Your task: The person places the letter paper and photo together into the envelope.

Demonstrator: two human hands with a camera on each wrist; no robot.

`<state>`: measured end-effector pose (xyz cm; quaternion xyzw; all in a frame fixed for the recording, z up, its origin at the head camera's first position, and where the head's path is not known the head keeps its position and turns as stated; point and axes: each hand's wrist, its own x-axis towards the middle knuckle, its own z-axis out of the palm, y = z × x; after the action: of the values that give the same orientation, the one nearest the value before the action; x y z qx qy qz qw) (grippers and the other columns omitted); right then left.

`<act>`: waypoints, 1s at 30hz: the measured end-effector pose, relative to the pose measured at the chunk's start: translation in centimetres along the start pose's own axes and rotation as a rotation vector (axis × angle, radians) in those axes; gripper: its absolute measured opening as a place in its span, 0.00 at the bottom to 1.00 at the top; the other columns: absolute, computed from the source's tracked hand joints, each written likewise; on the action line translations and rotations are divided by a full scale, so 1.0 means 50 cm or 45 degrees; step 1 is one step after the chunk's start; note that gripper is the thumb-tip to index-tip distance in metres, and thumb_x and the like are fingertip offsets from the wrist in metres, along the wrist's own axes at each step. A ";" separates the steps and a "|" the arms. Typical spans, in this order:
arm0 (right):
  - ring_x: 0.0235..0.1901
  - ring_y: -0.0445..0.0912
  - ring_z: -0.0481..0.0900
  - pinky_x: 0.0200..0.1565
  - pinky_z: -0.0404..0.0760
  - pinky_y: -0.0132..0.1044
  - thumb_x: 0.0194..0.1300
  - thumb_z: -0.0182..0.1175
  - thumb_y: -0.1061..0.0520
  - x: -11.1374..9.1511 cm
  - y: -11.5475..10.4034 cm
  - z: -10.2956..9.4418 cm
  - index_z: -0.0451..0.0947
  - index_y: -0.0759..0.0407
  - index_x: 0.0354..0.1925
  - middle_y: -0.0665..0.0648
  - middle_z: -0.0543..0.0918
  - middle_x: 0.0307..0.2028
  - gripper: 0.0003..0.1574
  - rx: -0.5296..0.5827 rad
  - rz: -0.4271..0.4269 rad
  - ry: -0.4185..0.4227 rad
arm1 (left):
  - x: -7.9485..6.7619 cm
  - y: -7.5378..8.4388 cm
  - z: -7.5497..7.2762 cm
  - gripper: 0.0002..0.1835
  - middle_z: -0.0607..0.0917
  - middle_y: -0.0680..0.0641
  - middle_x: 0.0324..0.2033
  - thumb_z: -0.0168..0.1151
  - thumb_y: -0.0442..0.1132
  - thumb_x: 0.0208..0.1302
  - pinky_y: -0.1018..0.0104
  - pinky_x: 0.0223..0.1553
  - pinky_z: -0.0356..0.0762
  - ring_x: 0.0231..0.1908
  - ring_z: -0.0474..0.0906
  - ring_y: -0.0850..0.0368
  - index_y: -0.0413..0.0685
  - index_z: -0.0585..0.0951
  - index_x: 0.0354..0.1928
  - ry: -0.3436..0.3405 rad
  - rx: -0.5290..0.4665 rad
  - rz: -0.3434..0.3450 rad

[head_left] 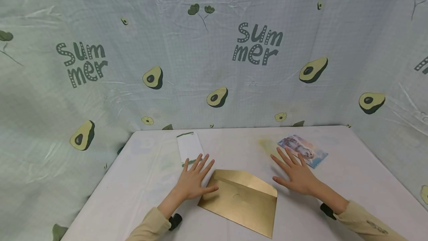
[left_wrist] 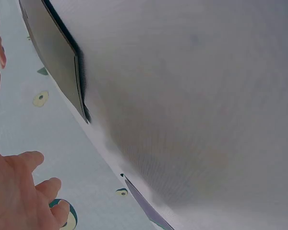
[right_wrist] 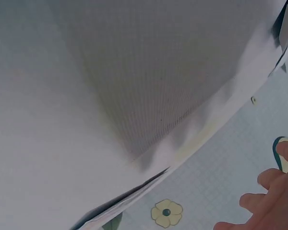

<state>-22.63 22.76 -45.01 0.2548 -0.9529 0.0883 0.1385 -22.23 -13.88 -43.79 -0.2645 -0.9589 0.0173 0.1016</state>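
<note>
The fingers of the left hand (head_left: pixel 193 182) are spread apart and hold nothing; its thumb shows over the left edge of the gold envelope (head_left: pixel 241 201). The fingers of the right hand (head_left: pixel 298 176) are likewise apart, with nothing in them, to the right of the envelope. The envelope lies between the hands at the near middle of the surface (head_left: pixel 140 172), flap laid back on the far side. It looks light, made of thin, fairly stiff paper, its sheen suggesting a slick face that creases easily. The short left and right edges, below the fold, seem the best hold; the flap would probably bend. Farther left, the white card (head_left: pixel 190 148) with green trim, and farther right, the colourful picture card (head_left: pixel 304 150), both look light and flat, best pinched by an edge to spare their faces.
</note>
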 end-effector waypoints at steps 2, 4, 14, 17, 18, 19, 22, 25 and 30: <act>0.68 0.40 0.23 0.61 0.40 0.62 0.58 0.51 0.34 -0.004 -0.001 0.000 0.55 0.48 0.66 0.52 0.44 0.70 0.43 0.000 -0.013 0.015 | -0.001 0.001 0.000 0.45 0.54 0.48 0.68 0.45 0.72 0.51 0.37 0.59 0.50 0.68 0.50 0.48 0.56 0.55 0.67 -0.003 0.001 0.005; 0.67 0.39 0.23 0.64 0.30 0.58 0.58 0.51 0.35 -0.008 -0.003 0.000 0.53 0.46 0.67 0.52 0.44 0.70 0.43 0.004 -0.029 0.030 | -0.003 0.002 0.000 0.45 0.54 0.48 0.68 0.45 0.72 0.51 0.37 0.59 0.50 0.68 0.50 0.48 0.56 0.55 0.67 -0.003 -0.001 0.010; 0.69 0.40 0.27 0.64 0.31 0.57 0.59 0.51 0.37 -0.022 -0.020 -0.004 0.51 0.44 0.67 0.51 0.46 0.70 0.42 0.074 -0.101 -0.003 | -0.018 0.010 -0.003 0.45 0.54 0.49 0.68 0.40 0.74 0.53 0.37 0.60 0.50 0.68 0.49 0.49 0.56 0.53 0.68 -0.005 0.011 0.104; 0.69 0.40 0.27 0.64 0.36 0.59 0.59 0.51 0.36 -0.024 -0.029 -0.008 0.51 0.44 0.67 0.52 0.47 0.70 0.41 0.069 -0.108 -0.030 | -0.023 0.014 -0.008 0.45 0.55 0.50 0.68 0.42 0.73 0.53 0.37 0.60 0.50 0.68 0.49 0.49 0.56 0.54 0.68 0.000 0.001 0.122; 0.69 0.39 0.27 0.64 0.32 0.57 0.59 0.51 0.36 -0.025 -0.032 -0.008 0.52 0.44 0.67 0.52 0.47 0.70 0.41 0.064 -0.113 -0.033 | -0.025 0.016 -0.009 0.45 0.54 0.51 0.68 0.42 0.73 0.53 0.37 0.60 0.50 0.68 0.49 0.49 0.57 0.54 0.68 -0.002 0.003 0.125; 0.68 0.39 0.26 0.65 0.27 0.53 0.59 0.51 0.36 -0.026 -0.035 -0.008 0.52 0.44 0.67 0.52 0.48 0.70 0.41 0.055 -0.121 -0.033 | -0.026 0.016 -0.010 0.45 0.54 0.51 0.68 0.42 0.73 0.53 0.38 0.60 0.50 0.68 0.50 0.49 0.57 0.53 0.68 -0.003 0.009 0.130; 0.68 0.37 0.25 0.62 0.14 0.36 0.59 0.51 0.36 -0.029 -0.045 -0.007 0.52 0.44 0.67 0.52 0.49 0.69 0.41 0.028 -0.146 -0.024 | -0.030 0.019 -0.013 0.45 0.53 0.51 0.68 0.42 0.73 0.53 0.38 0.60 0.50 0.68 0.49 0.50 0.57 0.54 0.68 -0.009 0.008 0.150; 0.68 0.36 0.25 0.59 0.12 0.30 0.59 0.52 0.36 -0.030 -0.053 -0.005 0.54 0.45 0.67 0.52 0.51 0.69 0.41 0.006 -0.194 -0.003 | -0.032 0.022 -0.016 0.45 0.53 0.52 0.68 0.41 0.73 0.53 0.39 0.61 0.50 0.68 0.47 0.51 0.57 0.53 0.68 -0.013 0.013 0.183; 0.68 0.37 0.26 0.61 0.13 0.32 0.58 0.53 0.37 -0.029 -0.061 0.003 0.53 0.45 0.67 0.53 0.52 0.69 0.42 -0.017 -0.277 0.011 | -0.033 0.026 -0.011 0.44 0.57 0.49 0.67 0.40 0.74 0.53 0.41 0.62 0.50 0.68 0.50 0.50 0.55 0.56 0.67 -0.020 0.042 0.290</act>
<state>-19.91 20.77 -45.28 0.3553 -0.9197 0.0674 0.1532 -20.08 -13.60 -43.67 -0.3698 -0.9230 0.0465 0.0958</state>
